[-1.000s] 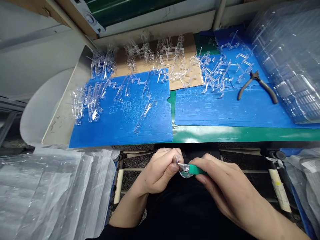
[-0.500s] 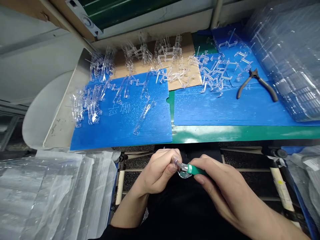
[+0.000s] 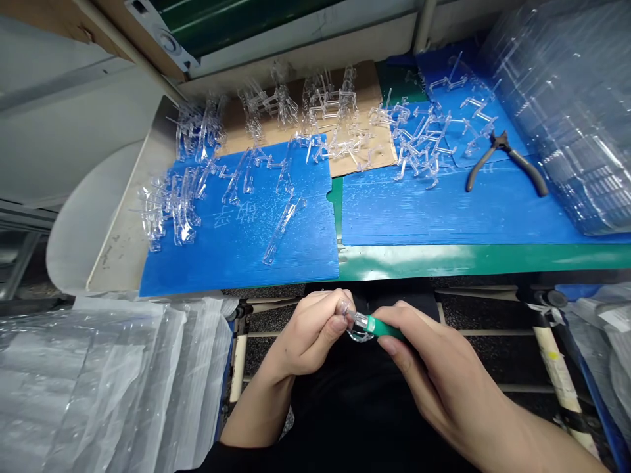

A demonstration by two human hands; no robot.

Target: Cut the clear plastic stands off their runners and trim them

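Below the bench edge, over my lap, my left hand (image 3: 310, 332) is closed in a pinch on a small clear plastic part (image 3: 355, 335). My right hand (image 3: 434, 368) grips a green-handled knife (image 3: 379, 326), its metal tip resting against that part. The two hands meet at the middle of the view. Most of the clear part is hidden by my fingers.
Several clear plastic pieces (image 3: 187, 190) lie on the left blue sheet (image 3: 236, 256) and on the cardboard (image 3: 345, 125). Pliers (image 3: 507, 164) rest on the right blue sheet (image 3: 444, 217). Stacked clear trays (image 3: 576, 98) stand at right, plastic bags (image 3: 98, 381) at lower left.
Both hands have stayed together with small shifts; the knife tip has moved slightly along the clear part. The view has tilted a little.
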